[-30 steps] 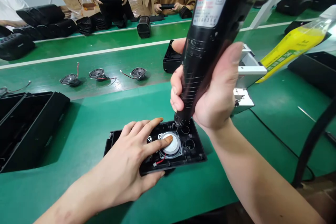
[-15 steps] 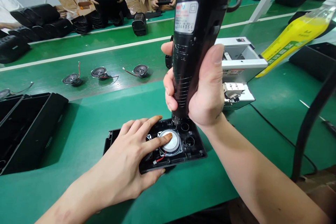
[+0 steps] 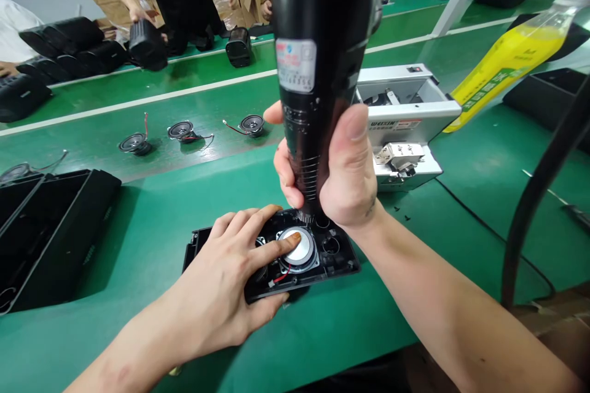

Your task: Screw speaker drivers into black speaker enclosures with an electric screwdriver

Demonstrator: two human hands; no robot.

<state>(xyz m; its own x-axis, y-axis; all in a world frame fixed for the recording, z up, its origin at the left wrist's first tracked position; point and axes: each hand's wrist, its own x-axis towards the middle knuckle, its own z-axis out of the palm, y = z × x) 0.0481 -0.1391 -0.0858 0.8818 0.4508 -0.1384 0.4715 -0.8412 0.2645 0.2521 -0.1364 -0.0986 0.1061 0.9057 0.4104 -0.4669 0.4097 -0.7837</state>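
Note:
My right hand point(image 3: 346, 169) is wrapped round a black electric screwdriver point(image 3: 318, 67), held almost upright with its lower end at the far corner of a round speaker driver point(image 3: 302, 252). The bit's tip is too dark to make out. That driver, silver-backed with a red wire, sits in a black speaker panel point(image 3: 343, 264) on the green bench. My left hand point(image 3: 233, 264) spans the panel, thumb at the near edge and fingers towards the far edge. Its index finger presses on the driver's back. A second driver in the panel is mostly hidden under this hand.
Several loose speaker drivers point(image 3: 183, 131) lie beyond the panel. At left stands an open black housing point(image 3: 69, 245). A silver screw feeder point(image 3: 405, 113), a yellow-labelled bottle point(image 3: 511, 67) and a dark cable point(image 3: 539, 196) are at right. A co-worker's hand point(image 3: 138, 12) holds a black speaker box point(image 3: 147, 44).
The screwdriver's top has swung left and its body is lower. My left hand stays on the panel. Across the bench, the co-worker's speaker box has gone from two hands to one, lower and further left.

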